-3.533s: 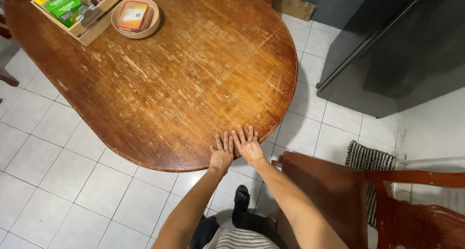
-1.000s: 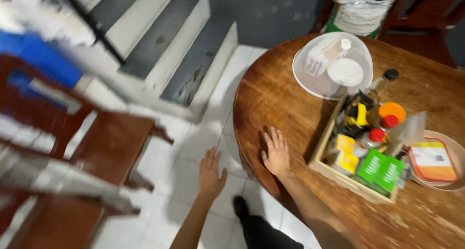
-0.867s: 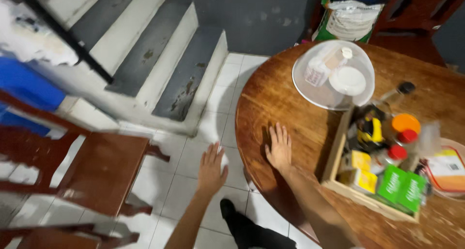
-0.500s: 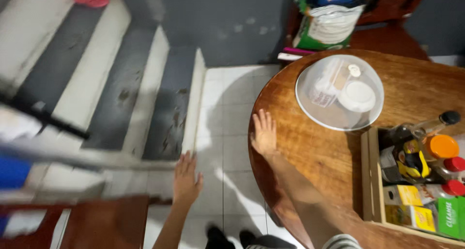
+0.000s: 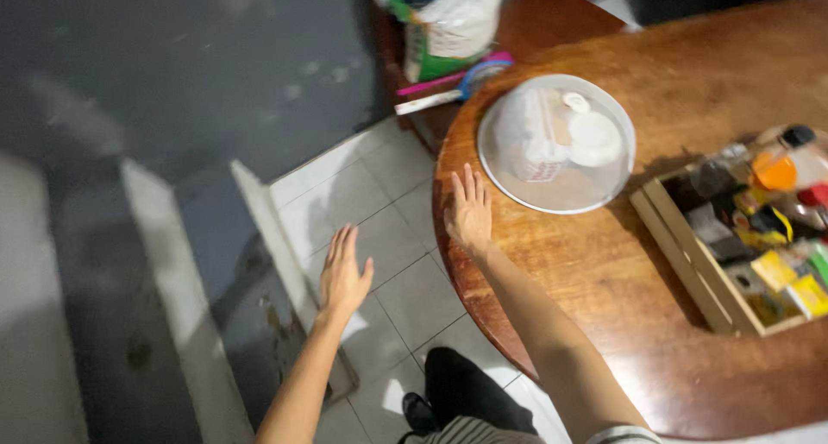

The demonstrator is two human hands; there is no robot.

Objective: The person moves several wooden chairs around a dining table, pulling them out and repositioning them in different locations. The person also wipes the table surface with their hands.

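My right hand (image 5: 468,209) lies flat, fingers apart, on the rim of the round brown wooden table (image 5: 604,263). It holds nothing. Just past its fingertips sits a clear plastic dome cover (image 5: 557,142) with a white container and a small dish under it. My left hand (image 5: 343,273) hangs open in the air over the white floor tiles, left of the table, touching nothing.
A wooden crate (image 5: 743,237) of bottles and small boxes stands on the table to the right. Grey and white stair steps (image 5: 216,271) rise at the left. A filled bag (image 5: 448,25) rests on a wooden chair beyond the table. My dark shoe (image 5: 423,409) is below.
I have walked on around the table's rim; the view swung so the stairs now lie lower left. My right hand slid along the edge toward the dome cover. The left hand stayed open.
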